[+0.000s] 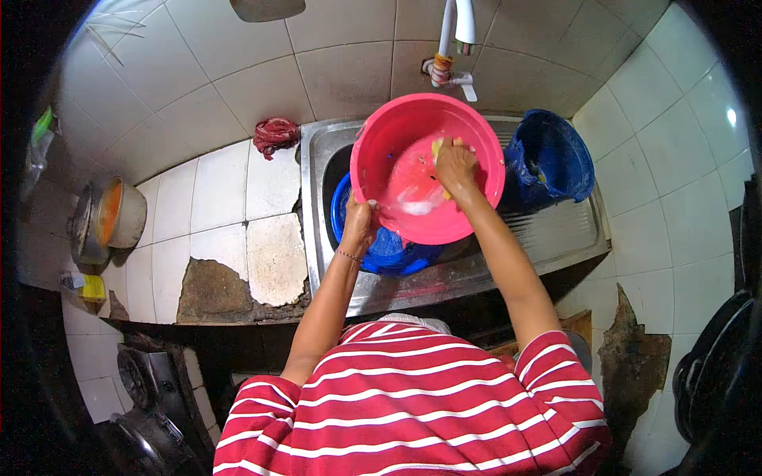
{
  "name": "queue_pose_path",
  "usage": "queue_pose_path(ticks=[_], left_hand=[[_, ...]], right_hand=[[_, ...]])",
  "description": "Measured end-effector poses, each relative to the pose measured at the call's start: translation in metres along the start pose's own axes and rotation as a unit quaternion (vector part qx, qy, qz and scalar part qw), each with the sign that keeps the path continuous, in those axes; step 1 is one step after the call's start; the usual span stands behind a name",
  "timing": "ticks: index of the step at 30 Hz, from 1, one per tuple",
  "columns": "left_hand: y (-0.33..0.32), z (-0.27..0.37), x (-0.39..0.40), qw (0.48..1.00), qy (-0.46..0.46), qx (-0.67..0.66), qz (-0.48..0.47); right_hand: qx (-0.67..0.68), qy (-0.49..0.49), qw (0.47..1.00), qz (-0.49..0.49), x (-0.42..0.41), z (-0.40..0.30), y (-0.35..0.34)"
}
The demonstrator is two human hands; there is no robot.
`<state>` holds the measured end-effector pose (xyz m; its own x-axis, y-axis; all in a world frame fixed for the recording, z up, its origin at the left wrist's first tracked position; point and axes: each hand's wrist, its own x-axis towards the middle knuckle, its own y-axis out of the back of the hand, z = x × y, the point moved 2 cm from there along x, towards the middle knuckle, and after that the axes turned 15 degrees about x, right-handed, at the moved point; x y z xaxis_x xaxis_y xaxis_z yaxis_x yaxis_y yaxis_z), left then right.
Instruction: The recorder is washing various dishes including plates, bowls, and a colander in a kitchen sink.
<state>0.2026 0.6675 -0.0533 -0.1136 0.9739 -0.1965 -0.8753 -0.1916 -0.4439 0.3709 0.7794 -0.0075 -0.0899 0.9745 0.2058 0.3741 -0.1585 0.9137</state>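
Observation:
A pink plastic basin (372, 140) is tilted above the steel sink (318, 238), with suds and dark bits on its inside. My left hand (359, 226) grips the basin's lower left rim. Inside the basin, my right hand (457, 169) presses a yellow sponge (439, 147) against the wall; my fingers partly hide the sponge. Beneath the basin, a blue plastic basket or tub (387, 262) sits in the sink bowl, its upper part covered by the pink basin.
A torn blue bucket (559, 154) stands on the drainboard at right. The tap (443, 68) juts from the wall. A red cloth (275, 135) lies left of the sink. Pots (130, 214) and a yellow packet (93, 287) are at far left, with broken counter tiles (214, 291) nearer.

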Motion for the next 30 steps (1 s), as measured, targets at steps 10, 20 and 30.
queue_pose_path(ticks=[10,20,30], left_hand=[[-0.011,0.000,-0.006,0.999,-0.008,0.016,-0.034],[-0.026,0.011,-0.021,0.992,0.044,0.115,0.004],[0.019,0.013,-0.006,0.992,0.003,0.122,0.026]], right_hand=[[0.167,0.037,0.910,-0.377,-0.053,-0.040,-0.034],[0.648,-0.053,0.739,0.177,0.013,-0.044,-0.039],[0.381,0.153,0.819,-0.401,-0.042,-0.068,-0.021]])
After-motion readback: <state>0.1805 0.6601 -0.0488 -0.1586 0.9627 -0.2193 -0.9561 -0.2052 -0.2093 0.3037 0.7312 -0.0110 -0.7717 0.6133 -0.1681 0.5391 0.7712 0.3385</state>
